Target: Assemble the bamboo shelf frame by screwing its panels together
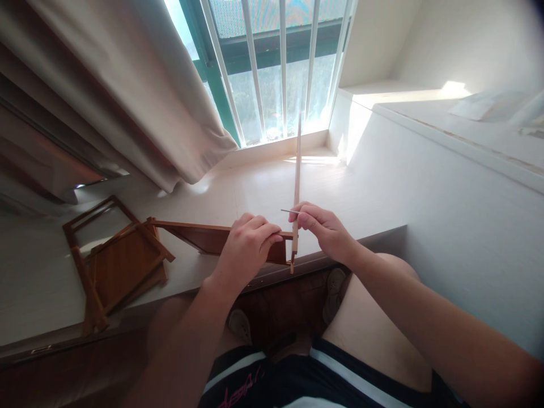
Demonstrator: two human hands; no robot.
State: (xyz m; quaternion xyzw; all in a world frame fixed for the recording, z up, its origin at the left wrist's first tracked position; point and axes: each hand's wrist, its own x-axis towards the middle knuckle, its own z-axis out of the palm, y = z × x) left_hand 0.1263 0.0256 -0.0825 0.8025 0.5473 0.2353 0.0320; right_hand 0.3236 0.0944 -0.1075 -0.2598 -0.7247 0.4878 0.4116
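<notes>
My left hand (249, 243) is closed over the top edge of a brown wooden panel (191, 233), close to its right end. There the panel meets a long, lighter wooden strip (297, 175) that points away toward the window. My right hand (321, 226) pinches a thin metal rod (289, 211), whose bare end sticks out to the left past the strip. The fingers of this hand are right at the strip, just above the joint; whether they also touch it I cannot tell. The rod's other end is hidden in the hand.
On the pale ledge (199, 198) to the left lies another brown wooden frame with slatted boards (123, 266). A beige curtain (140, 85) hangs behind it. A barred window (280, 73) is ahead, and a white cabinet side (446, 187) closes off the right.
</notes>
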